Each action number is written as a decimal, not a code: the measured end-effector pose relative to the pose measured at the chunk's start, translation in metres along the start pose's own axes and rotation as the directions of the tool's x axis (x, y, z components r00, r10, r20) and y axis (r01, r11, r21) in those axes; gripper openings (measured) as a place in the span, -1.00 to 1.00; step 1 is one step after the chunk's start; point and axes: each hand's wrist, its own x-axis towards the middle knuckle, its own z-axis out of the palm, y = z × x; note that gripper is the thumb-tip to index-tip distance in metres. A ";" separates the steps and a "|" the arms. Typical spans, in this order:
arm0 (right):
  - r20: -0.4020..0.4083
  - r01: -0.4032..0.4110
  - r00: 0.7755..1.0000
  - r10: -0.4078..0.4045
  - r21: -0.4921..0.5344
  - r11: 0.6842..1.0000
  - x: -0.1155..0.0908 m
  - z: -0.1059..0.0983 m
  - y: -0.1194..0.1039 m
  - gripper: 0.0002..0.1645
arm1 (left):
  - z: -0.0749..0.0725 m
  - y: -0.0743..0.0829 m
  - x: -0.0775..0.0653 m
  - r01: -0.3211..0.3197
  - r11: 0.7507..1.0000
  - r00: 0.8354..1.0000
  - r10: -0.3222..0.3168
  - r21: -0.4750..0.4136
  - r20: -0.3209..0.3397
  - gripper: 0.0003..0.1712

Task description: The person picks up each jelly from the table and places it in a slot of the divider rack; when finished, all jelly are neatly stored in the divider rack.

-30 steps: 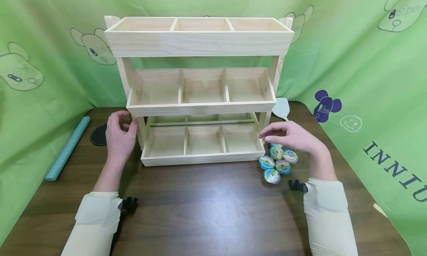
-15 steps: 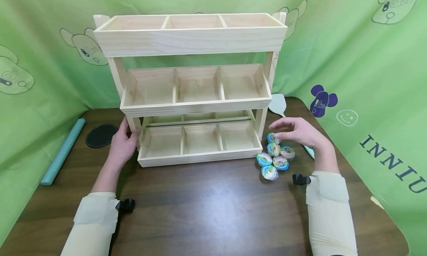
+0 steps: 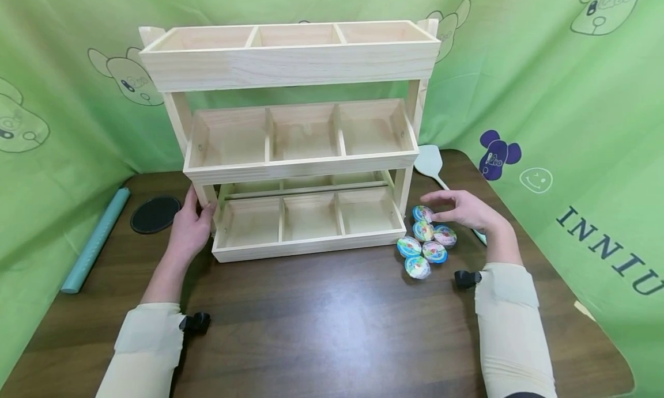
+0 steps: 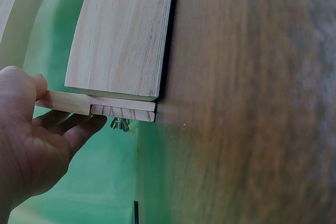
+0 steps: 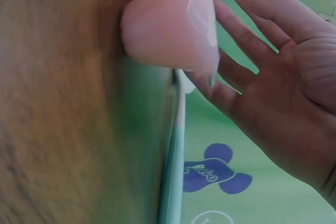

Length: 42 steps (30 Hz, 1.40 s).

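Observation:
A three-tier pale wooden shelf point(image 3: 290, 67), each tier divided into three compartments, stands at the middle of the table. My left hand point(image 3: 191, 228) grips its lower left leg point(image 4: 63, 100), thumb on one side and fingers on the other. A wing nut point(image 4: 119, 124) shows below that joint in the left wrist view. My right hand point(image 3: 461, 209) is beside several small jelly cups point(image 3: 434, 251) with printed lids, right of the shelf. Its thumb and fingers are spread at the rearmost cup point(image 3: 422, 213). In the right wrist view, a pink cup point(image 5: 168, 24) overlaps the fingers.
A teal roll point(image 3: 95, 242) and a round black disc point(image 3: 155, 215) lie on the table point(image 3: 290, 329) to the left. A pale spatula point(image 3: 429, 160) lies behind the right hand. Green printed cloth point(image 3: 570, 116) hangs around the back and sides.
My left hand has moved down from beside the shelf and taken hold of its leg. My right hand has moved from the shelf's corner to the cups. The head view has shifted slightly.

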 end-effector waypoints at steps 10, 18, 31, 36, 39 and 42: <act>0.050 -0.038 0.998 0.036 0.042 0.998 0.001 0.005 0.012 -0.37 | 0.001 -0.001 -0.001 -0.001 1.000 1.000 0.001 0.002 0.002 -0.29; 0.049 -0.039 0.998 0.036 0.070 0.997 0.005 0.008 0.011 -0.31 | 0.002 0.000 0.000 -0.003 1.000 1.000 0.003 -0.011 0.010 -0.29; 0.047 -0.086 0.996 0.082 0.084 0.993 0.008 0.013 0.008 -0.34 | 0.002 -0.001 0.000 -0.006 1.000 1.000 0.006 -0.013 0.018 -0.28; 0.015 -0.078 0.997 0.077 0.047 0.996 0.008 0.013 0.009 -0.37 | 0.003 -0.001 0.001 -0.005 1.000 1.000 0.005 -0.016 0.019 -0.28; 0.000 -0.087 0.996 0.088 0.036 0.996 0.008 0.012 0.011 -0.36 | 0.003 -0.001 0.001 -0.005 1.000 1.000 0.006 -0.019 0.022 -0.28; -0.022 -0.102 0.994 0.103 0.023 0.994 0.008 0.010 0.013 -0.35 | 0.003 -0.001 0.001 -0.006 1.000 1.000 0.006 -0.027 0.026 -0.27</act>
